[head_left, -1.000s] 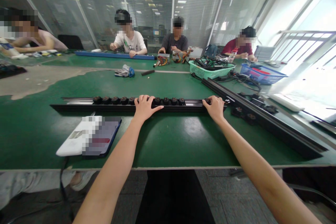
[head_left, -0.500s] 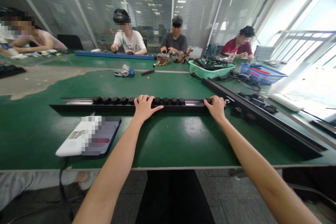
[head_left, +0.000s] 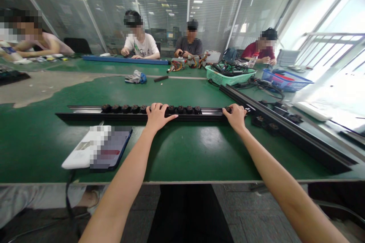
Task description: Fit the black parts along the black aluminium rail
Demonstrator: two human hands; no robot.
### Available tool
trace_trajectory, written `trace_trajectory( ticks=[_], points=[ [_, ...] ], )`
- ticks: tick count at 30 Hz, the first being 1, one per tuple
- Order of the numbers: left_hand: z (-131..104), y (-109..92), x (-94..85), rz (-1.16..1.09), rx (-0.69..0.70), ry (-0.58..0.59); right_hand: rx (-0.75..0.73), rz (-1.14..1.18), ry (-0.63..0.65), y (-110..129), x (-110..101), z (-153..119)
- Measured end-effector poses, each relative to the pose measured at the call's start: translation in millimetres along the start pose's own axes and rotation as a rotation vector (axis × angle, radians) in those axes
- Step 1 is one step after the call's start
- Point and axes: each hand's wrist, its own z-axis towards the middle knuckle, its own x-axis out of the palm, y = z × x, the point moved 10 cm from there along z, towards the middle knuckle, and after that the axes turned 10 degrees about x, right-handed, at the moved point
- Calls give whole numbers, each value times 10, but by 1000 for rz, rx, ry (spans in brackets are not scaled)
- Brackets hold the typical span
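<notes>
The left grip (head_left: 157, 117) clasps the long black rail (head_left: 131, 117) on the tabletop (head_left: 185, 159); the right grip (head_left: 235, 116) pinches its far end. Uneven pressure could skew the rail into the angled one just beyond the right grip.

Two long black rails lie on the table: one across the middle (head_left: 122, 117), one slanting at right (head_left: 288, 129). Nine black round pieces (head_left: 126, 109) show clearly along the middle rail, five left of the left hand (head_left: 156, 117) and four between it and the right hand (head_left: 236, 117); pieces by the slanting rail are too blurred to count. Two baskets, one green (head_left: 228, 79), one blue (head_left: 288, 83), stand upper right. Four people sit across the top.
</notes>
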Motion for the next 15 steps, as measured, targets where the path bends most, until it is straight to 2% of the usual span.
trace_trajectory(
  ticks=[15],
  points=[
    [4, 2, 6, 8, 7, -8, 13, -20, -7, -94, 11, 46]
  ],
)
